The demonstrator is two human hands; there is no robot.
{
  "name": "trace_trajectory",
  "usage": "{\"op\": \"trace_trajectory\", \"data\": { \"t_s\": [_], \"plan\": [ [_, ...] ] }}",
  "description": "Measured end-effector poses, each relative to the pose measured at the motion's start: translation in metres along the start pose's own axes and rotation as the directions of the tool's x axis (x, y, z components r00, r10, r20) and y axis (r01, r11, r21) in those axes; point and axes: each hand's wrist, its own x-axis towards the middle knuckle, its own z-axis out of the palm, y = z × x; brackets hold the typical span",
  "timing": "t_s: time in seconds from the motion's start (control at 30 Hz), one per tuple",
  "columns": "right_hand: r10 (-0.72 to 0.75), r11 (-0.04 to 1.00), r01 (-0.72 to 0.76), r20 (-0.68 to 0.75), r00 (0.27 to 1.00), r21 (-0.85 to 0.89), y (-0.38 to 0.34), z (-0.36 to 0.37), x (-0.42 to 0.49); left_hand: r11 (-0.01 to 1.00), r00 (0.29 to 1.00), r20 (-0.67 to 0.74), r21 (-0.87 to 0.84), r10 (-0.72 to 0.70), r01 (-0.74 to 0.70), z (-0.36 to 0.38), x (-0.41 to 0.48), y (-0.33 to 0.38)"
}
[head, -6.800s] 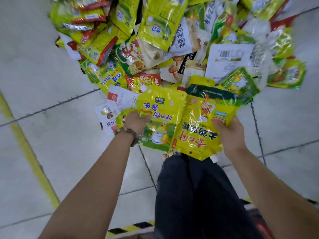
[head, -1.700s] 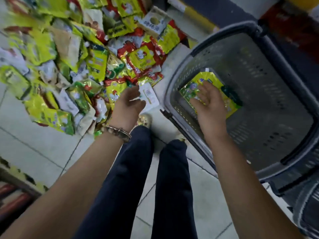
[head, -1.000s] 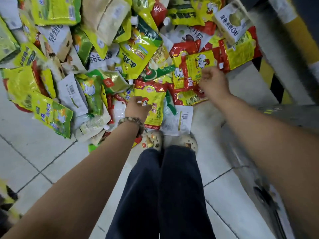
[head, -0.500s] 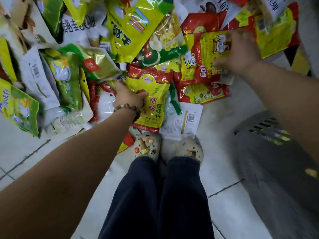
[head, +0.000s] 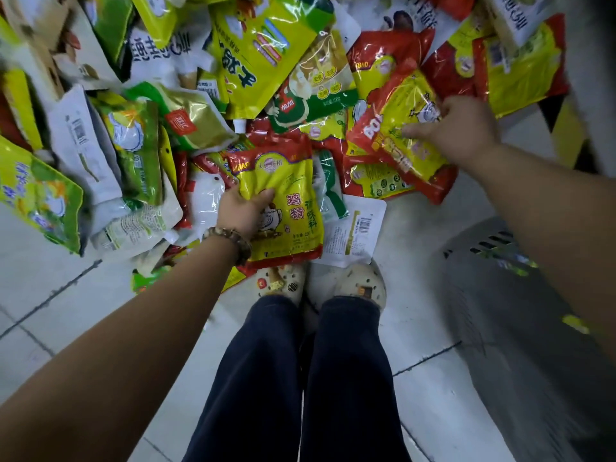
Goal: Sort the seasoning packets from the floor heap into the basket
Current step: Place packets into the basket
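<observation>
Two hands: well apart, each closed on a packet. The left hand (head: pixel 246 211) grips the yellow packet (head: pixel 286 201) at its left edge, thumb on top. The right hand (head: pixel 461 133) pinches the red packet (head: pixel 400 128), its exact hold blurred.
Where: both packets lie at the near rim of the heap (head: pixel 160 105), centre and upper right of the frame. The basket (head: pixel 520 295) is lower right, blurred.
Handling: probably light, soft, glossy pouches that sag and slip, best taken by a sealed edge.
Long axis: the yellow packet runs top to bottom of the frame, red seal toward the heap. The red packet slants from upper left to lower right.
</observation>
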Motion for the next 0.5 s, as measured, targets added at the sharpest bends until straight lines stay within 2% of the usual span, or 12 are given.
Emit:
{"op": "trace_trajectory", "data": {
  "t_s": [0.03, 0.1, 0.2, 0.27, 0.37, 0.5],
  "plan": [
    [0.068, 0.979, -0.058, -0.045, 0.997, 0.194, -0.003, 0.005, -0.014, 1.0, 1.0, -0.012, -0.019, 0.009, -0.009, -0.002, -0.01, 0.003],
    [0.229, 0.827, -0.126, -0.124, 0.966, 0.547, -0.016, 0.021, -0.042, 0.998, 0.999, -0.043, -0.062, 0.016, -0.019, -0.007, -0.029, 0.009],
    [0.399, 0.536, -0.13, -0.115, 0.91, 0.834, -0.052, 0.044, -0.094, 0.998, 0.995, -0.094, -0.055, 0.031, -0.036, -0.014, -0.055, 0.019],
    [0.399, 0.44, -0.172, -0.021, 0.917, 0.881, -0.073, 0.056, -0.127, 0.997, 0.994, -0.097, -0.057, 0.04, -0.046, -0.018, -0.066, 0.026],
    [0.326, 0.427, -0.263, 0.124, 0.937, 0.865, -0.086, 0.064, -0.157, 0.989, 0.998, -0.06, -0.144, 0.027, -0.035, -0.022, -0.077, 0.04],
    [0.307, 0.416, -0.299, 0.176, 0.935, 0.859, -0.084, 0.066, -0.167, 0.983, 0.998, 0.034, -0.174, 0.062, -0.055, -0.016, -0.084, 0.052]
  ]
}}
